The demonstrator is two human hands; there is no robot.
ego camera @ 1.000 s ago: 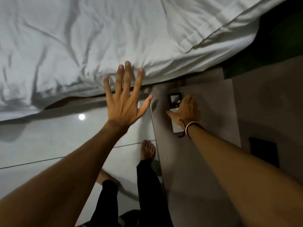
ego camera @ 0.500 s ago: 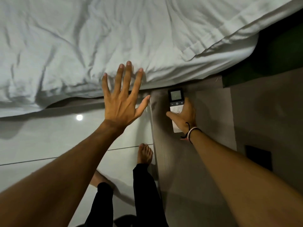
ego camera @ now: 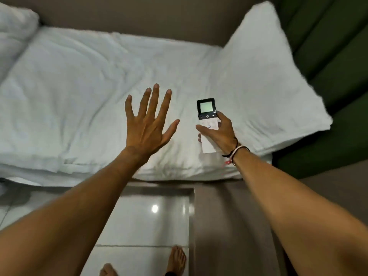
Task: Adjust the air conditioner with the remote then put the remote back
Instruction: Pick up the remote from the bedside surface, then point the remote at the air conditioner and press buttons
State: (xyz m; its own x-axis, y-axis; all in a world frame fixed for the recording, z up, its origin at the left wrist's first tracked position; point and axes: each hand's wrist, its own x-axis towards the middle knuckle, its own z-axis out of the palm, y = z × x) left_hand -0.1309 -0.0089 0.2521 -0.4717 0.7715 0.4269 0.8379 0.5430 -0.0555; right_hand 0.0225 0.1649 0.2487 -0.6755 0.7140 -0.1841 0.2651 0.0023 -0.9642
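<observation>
A person's right hand [ego camera: 220,134] holds a slim white air-conditioner remote with a black display head [ego camera: 207,124] above a bed, its grip clamped on the remote's white lower body: the thumb lies across the button face, the fingers wrap the right edge and back. The remote stands nearly upright in the head view, its pale green screen lit and facing the camera, with the minus, power and plus marks showing just under it. Thin black and pale cord bracelets [ego camera: 236,152] circle the right wrist.

The left hand [ego camera: 148,124] hovers beside it, palm down, all five fingers spread wide and holding nothing, a clear gap between its thumb and the remote.

Under both hands lies a rumpled white duvet [ego camera: 69,92] covering the bed. A plump white pillow [ego camera: 264,90] leans at the right, just beyond the remote, against a dark green padded headboard [ego camera: 328,46]. A second white pillow [ego camera: 14,30] sits at the far left corner. A brown wall [ego camera: 139,14] runs behind the bed.

Nearer the camera, a grey-brown bedside table [ego camera: 229,226] lies below the right forearm, its top partly hidden by the arm. Glossy white floor tiles [ego camera: 143,226] reflect a ceiling light, and two bare feet [ego camera: 176,259] stand at the bottom edge.
</observation>
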